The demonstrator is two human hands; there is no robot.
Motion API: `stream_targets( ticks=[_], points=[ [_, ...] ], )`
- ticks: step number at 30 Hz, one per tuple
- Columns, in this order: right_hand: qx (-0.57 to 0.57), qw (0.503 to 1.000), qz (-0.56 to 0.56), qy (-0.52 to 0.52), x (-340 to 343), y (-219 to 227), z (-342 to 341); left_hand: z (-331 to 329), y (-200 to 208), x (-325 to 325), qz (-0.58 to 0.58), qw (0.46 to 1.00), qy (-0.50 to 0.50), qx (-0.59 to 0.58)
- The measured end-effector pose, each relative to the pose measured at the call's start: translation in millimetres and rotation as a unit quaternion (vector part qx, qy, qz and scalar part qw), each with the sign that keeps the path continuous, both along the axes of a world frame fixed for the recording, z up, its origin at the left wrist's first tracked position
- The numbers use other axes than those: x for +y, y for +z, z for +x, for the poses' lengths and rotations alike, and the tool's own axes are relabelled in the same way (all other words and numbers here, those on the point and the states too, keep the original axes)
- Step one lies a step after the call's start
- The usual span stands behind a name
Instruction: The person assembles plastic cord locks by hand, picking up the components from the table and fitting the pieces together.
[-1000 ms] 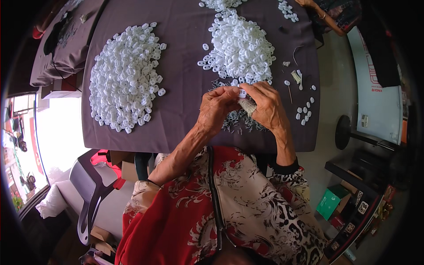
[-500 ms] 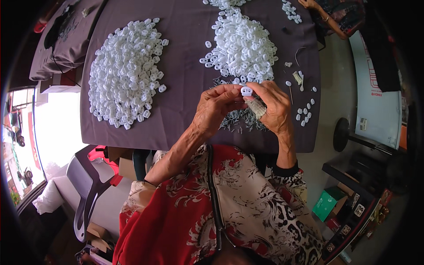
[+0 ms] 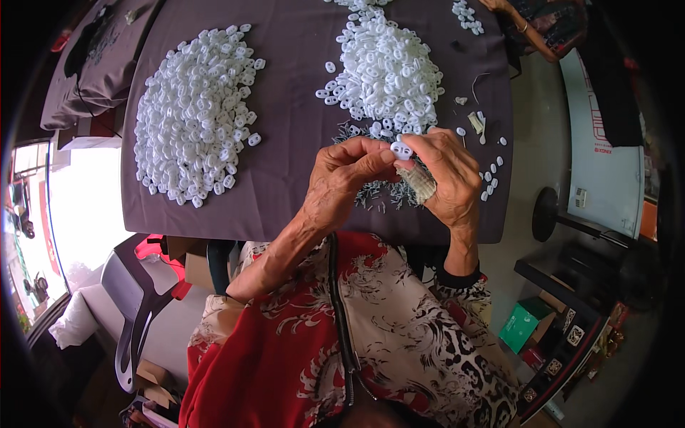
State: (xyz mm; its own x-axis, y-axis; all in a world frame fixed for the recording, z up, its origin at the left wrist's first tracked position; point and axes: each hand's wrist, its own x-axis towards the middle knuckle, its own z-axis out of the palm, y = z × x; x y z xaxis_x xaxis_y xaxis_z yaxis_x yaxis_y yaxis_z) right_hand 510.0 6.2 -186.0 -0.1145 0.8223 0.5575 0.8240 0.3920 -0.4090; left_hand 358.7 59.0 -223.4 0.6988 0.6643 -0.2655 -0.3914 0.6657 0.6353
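A small white oval plastic piece with two slots (image 3: 401, 150) is held up between my hands, above the near edge of the table. My left hand (image 3: 335, 178) pinches its left side between thumb and fingers. From the other side my right hand (image 3: 454, 175) grips it, index finger over the top and thumb below. A ribbed beige wrap (image 3: 419, 185) covers my right thumb. Under my hands lies a scatter of thin grey-green scraps (image 3: 378, 194), partly hidden by them. Just beyond rises a heap of similar white pieces (image 3: 392, 68).
A second large heap of white pieces (image 3: 193, 114) covers the left of the dark cloth-covered table (image 3: 285, 107). Loose pieces (image 3: 489, 182) and a pale strip (image 3: 477, 125) lie toward the right edge. Another person's arm (image 3: 531, 32) reaches in at the far right corner.
The white piece has tilted in my fingers, so its slotted face shows more fully. Both hands keep hold of it. The whole view has shifted slightly.
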Motion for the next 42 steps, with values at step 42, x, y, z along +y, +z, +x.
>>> stream_targets(
  ticks=[42],
  points=[
    [0.154, 0.982, -0.082, -0.071, -7, 1, -14, 5, 7, 2, -0.035, 0.997, 0.054, -0.051]
  ],
)
